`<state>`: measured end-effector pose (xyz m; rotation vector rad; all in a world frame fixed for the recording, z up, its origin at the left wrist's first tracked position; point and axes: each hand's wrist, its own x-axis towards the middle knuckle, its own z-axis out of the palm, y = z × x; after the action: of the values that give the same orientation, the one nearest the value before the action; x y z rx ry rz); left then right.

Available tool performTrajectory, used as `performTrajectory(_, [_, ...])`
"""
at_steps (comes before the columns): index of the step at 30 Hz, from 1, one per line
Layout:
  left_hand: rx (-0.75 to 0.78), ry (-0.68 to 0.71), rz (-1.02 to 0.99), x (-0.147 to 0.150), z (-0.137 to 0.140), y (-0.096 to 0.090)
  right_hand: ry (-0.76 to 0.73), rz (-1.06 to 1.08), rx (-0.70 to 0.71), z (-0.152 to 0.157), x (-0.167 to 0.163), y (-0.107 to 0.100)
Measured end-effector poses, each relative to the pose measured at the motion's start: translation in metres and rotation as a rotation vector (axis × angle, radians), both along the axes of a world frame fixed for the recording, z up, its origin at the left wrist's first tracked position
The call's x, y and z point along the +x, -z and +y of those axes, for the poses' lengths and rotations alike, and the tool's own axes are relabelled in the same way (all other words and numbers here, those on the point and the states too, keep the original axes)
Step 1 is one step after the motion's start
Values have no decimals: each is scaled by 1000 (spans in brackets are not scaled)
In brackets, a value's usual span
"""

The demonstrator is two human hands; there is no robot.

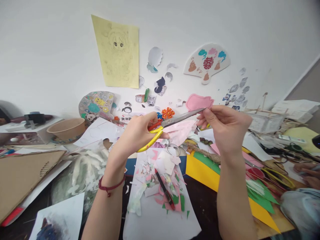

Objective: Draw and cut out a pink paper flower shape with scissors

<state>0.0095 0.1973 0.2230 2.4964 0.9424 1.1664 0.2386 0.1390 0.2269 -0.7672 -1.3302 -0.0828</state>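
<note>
Paper scraps (168, 164) litter your white sheet (160, 228) (cutting evidently well advanced). Your left hand (140, 130) grips yellow-handled scissors (175, 120); your right hand (223, 123) appears to pinch the pink cutout (198, 101) at the blade tips, remaining trimming indeterminable.

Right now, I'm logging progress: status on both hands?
Left hand holding red-and-yellow-handled metal scissors. Right hand pinching wavy-edged pink piece, blades near its lower edge. Below: black-and-red pen among colourful paper scraps on white sheet.
</note>
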Motion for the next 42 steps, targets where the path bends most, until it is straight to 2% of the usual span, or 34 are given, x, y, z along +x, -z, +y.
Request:
performTrajectory(8, [53, -174, 107, 2, 3, 1, 7, -19, -15, -1, -1, 0])
performTrajectory(16, [81, -243, 178, -4, 2, 1, 27, 9, -7, 0, -3, -1])
performTrajectory(22, [63, -179, 139, -1, 1, 1, 62, 36, 19, 2, -2, -1])
performTrajectory(35, [30, -157, 99, 1, -1, -1, 138, -32, 85, 3, -2, 3])
performTrajectory(42, [34, -144, 89, 1, -1, -1, 102, -33, 65, 2, -4, 4])
